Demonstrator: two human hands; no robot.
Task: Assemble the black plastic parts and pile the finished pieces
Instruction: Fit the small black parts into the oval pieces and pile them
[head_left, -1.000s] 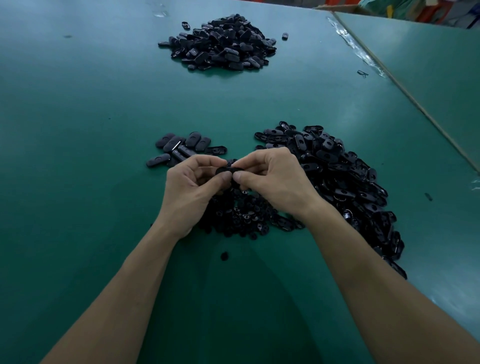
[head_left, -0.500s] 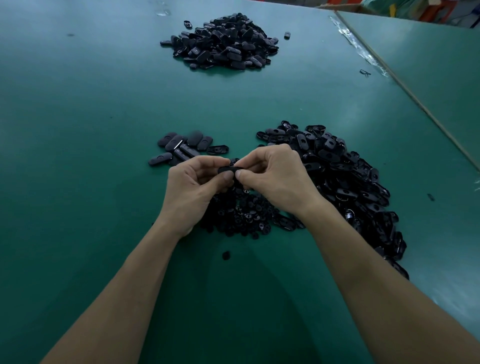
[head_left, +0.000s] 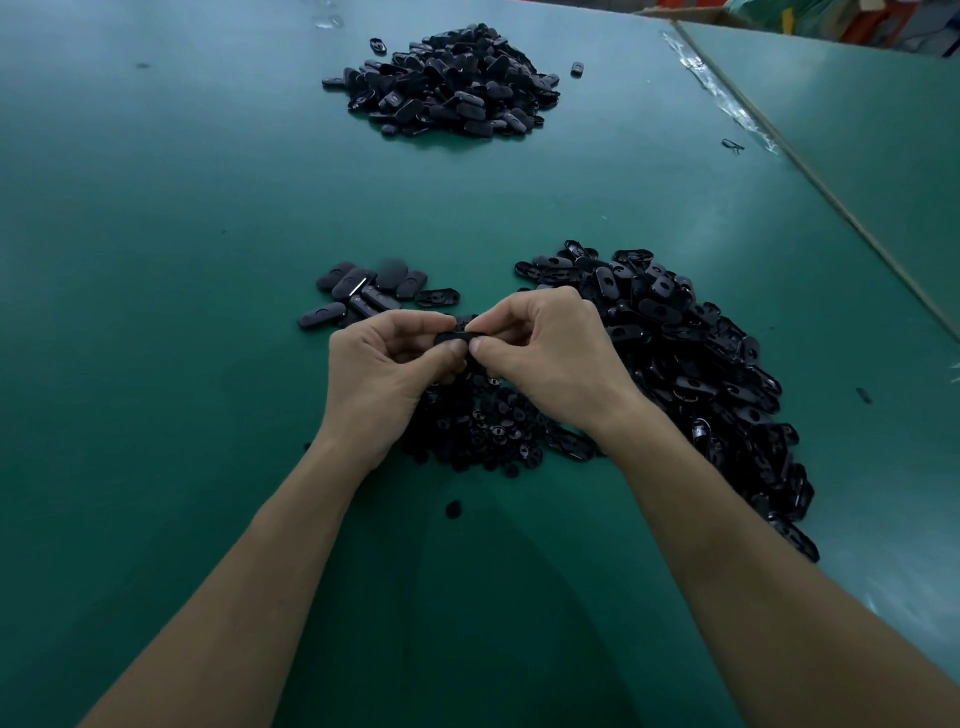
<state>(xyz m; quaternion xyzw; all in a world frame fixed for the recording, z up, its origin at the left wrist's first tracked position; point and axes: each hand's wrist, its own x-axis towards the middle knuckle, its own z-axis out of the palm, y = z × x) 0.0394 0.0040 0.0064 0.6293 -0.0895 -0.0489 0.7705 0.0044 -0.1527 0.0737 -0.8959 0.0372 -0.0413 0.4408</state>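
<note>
Left hand (head_left: 387, 371) and right hand (head_left: 545, 353) pinch one black part (head_left: 457, 336) between them (thumbs nearly touching) above the small pile (head_left: 483, 426); big pile (head_left: 691, 364) at three o'clock.

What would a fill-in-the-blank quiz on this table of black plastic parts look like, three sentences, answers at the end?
1. The left hand and right hand together pinch one black part above the ____ table.
2. The large heap sprawls on the person's ____ side.
3. The small cluster of parts lies just beyond the ____ hand.
Missing words: green, right, left.
</note>
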